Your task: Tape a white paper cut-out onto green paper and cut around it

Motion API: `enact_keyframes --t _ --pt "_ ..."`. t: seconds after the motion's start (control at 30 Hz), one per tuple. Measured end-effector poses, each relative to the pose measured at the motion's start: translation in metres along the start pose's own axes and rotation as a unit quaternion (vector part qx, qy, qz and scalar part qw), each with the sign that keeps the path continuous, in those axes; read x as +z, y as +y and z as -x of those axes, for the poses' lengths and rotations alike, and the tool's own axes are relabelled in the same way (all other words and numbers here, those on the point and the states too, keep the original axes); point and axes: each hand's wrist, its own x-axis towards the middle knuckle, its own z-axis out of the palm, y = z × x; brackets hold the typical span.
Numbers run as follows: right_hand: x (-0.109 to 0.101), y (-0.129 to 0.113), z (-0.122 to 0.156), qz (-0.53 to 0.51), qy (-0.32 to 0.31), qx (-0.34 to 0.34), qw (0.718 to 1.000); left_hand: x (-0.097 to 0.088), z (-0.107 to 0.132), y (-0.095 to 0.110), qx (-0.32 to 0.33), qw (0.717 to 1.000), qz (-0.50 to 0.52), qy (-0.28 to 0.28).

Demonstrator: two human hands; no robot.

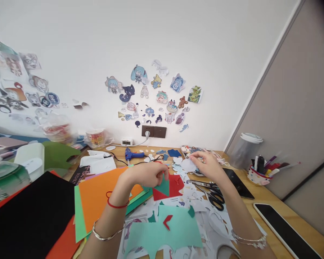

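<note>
My left hand (147, 174) pinches a small teal felt piece (163, 187) that hangs just above a red felt piece (175, 185) on the desk. My right hand (209, 165) reaches further back and its fingertips hold a small white paper cutout (188, 164) among scattered paper scraps. A larger teal felt sheet (167, 230) with cut edges lies close to me, with a small red chevron scrap (167, 221) on it. Black-handled scissors (214, 196) rest under my right forearm.
Orange, green and black felt sheets (97, 194) are stacked at left. A blue glue gun (132, 155) lies near the wall sockets (153, 131). A pen cup (259, 174), a grey container (245, 149) and a dark tablet (283, 226) sit at right. Stickers cover the wall.
</note>
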Motion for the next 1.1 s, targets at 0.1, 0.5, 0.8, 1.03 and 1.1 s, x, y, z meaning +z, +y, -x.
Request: enact_keyframes --t 0.1,0.5,0.8,1.03,1.1 --pt "0.0 -0.001 0.0 -0.004 0.0 0.012 1.0 -0.002 0.001 0.005 0.028 0.997 0.021 0.063" --pt "-0.003 0.001 0.0 -0.008 0.021 0.034 0.999 -0.001 -0.007 0.009 0.068 0.99 0.087 0.09" --pt "-0.001 0.008 -0.002 -0.021 0.018 0.022 0.999 -0.001 -0.011 0.008 0.106 0.966 0.143 0.186" --pt "-0.002 0.01 -0.002 -0.027 0.007 0.029 0.999 -0.007 -0.007 -0.014 -0.001 0.972 0.093 0.217" --pt "-0.002 0.008 -0.002 -0.025 -0.008 0.036 0.999 -0.007 -0.006 -0.025 -0.068 0.983 0.06 0.161"
